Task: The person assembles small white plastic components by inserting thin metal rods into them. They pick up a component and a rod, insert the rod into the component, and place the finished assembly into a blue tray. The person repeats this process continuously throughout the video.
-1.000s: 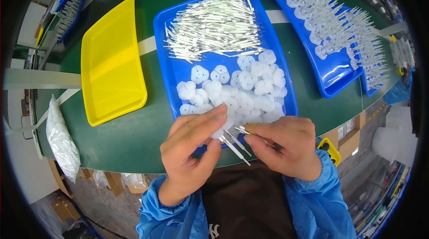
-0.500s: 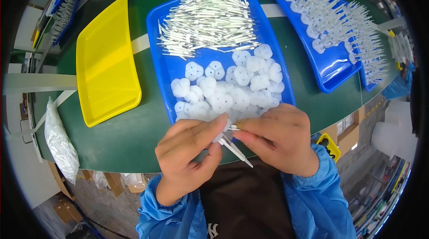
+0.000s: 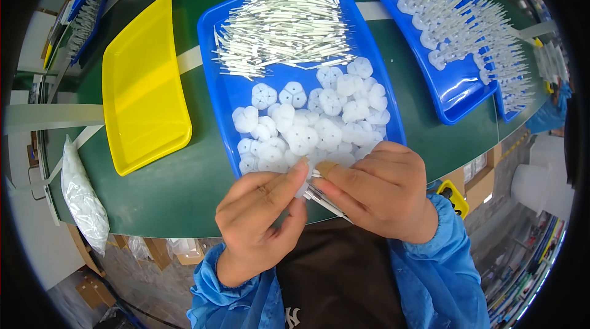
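Observation:
Between the thumb and fingers of my left hand [image 3: 261, 218] is a translucent white flower-shaped plastic disc [image 3: 302, 190], mostly covered by the fingertips. Thin white rods [image 3: 329, 203] stick out of it toward my body. My right hand [image 3: 387, 187] pinches the end of a thin white rod [image 3: 317, 174] against the disc's other side; whether it has entered a hole is hidden. Both hands meet over the near edge of a blue tray [image 3: 236, 92]. In that tray, loose discs [image 3: 332, 104] lie closest to my hands, and a heap of thin white rods [image 3: 286, 27] fills the far half.
A yellow tray [image 3: 147, 92] lies on the green table [image 3: 166, 200] to the left. At the right, another blue tray [image 3: 452, 98] carries rows of discs with upright rods [image 3: 433, 15]. A clear plastic bag [image 3: 83, 197] rests at the left table edge.
My right hand has moved slightly left, closer to the disc, and its fingers now cover more of the rods. The left hand keeps its hold on the disc.

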Motion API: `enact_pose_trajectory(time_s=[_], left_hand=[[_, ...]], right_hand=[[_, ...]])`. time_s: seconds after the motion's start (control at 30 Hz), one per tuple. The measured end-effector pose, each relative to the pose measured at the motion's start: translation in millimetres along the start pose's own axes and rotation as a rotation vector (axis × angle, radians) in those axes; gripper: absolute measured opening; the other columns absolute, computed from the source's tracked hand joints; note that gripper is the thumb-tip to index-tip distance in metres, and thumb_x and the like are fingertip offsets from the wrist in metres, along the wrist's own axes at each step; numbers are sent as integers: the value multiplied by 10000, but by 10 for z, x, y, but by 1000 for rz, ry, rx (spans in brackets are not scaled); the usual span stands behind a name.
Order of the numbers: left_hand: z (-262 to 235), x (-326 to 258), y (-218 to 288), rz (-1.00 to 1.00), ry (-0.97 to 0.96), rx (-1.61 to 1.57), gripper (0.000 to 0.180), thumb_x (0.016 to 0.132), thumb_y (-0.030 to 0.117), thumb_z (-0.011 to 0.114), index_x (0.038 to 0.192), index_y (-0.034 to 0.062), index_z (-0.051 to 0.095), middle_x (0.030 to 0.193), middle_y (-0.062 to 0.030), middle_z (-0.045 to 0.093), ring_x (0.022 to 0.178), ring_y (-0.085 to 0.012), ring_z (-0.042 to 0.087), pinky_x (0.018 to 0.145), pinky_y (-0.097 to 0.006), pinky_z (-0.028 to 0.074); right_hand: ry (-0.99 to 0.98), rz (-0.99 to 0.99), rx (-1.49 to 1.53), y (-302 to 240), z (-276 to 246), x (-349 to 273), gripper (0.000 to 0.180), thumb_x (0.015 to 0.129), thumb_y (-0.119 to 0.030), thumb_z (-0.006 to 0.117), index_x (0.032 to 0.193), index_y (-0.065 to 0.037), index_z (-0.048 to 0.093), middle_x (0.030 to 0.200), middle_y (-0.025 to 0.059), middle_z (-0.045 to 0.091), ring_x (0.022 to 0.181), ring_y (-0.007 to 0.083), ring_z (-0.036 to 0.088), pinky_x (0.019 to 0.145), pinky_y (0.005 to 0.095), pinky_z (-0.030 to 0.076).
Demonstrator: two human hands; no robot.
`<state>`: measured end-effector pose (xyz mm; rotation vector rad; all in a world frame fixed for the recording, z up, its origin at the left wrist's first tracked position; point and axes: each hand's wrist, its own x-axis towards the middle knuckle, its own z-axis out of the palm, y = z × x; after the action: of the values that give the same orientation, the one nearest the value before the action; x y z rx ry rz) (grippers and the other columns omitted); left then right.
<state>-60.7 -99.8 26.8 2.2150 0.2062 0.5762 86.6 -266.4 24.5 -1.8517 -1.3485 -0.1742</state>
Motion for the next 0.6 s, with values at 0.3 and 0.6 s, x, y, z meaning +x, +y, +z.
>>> enact_pose_trajectory(time_s=[0.3, 0.6], left_hand=[[-1, 148, 60, -209, 27, -442, 525, 789, 21, 915, 1299, 17, 792, 1212, -139, 797, 929, -206, 723, 663, -281, 566], [-103, 170, 39, -55, -119, -296, 550, 794, 68, 890, 1319, -19, 750, 1246, -158, 722, 1085, -230, 690, 858, -301, 532]], right_hand=[[39, 8, -19, -11, -80, -49, 327, 765, -219, 973, 1050, -106, 858, 736, -41, 682, 576, 124, 610, 556, 299, 402], [-24, -136, 4, 60, -267, 7, 366, 739, -188, 854, 1104, -174, 873, 1071, -13, 749, 894, 186, 715, 766, 319, 507]])
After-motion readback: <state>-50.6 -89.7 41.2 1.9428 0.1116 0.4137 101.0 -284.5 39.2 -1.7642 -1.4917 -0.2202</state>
